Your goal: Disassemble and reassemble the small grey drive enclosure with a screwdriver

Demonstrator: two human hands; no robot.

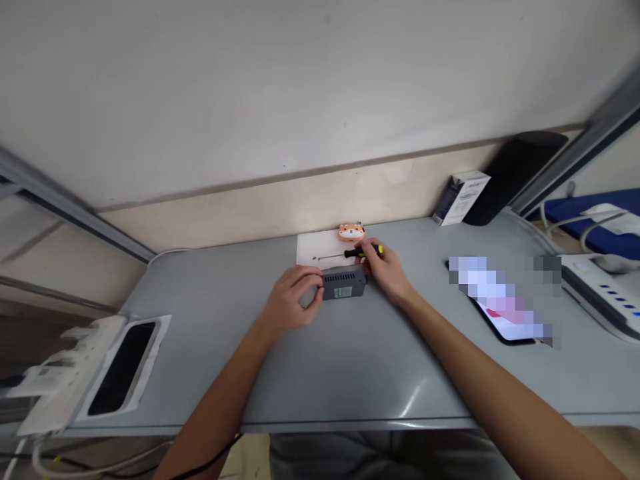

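My left hand (295,298) grips the left end of a dark grey box-shaped device (343,285) with vent slots and a small pale label. Between the thumb and fingers of my right hand (381,267) is a black and yellow screwdriver (356,253), its thin shaft pointing left. The fingers of this hand are also close to the device's right end; whether they touch it I cannot tell. Behind the device lies a white sheet of paper (311,247), with tiny dark pieces near the screwdriver's tip. An orange and white animal-faced case (351,232) rests at the paper's back right.
A lit phone (500,303) and a power strip (600,293) lie on the right. At the back right stand a small box (461,198) and a black cylinder (515,177). Another phone (123,368) and a plugged white power strip (75,373) are on the left.
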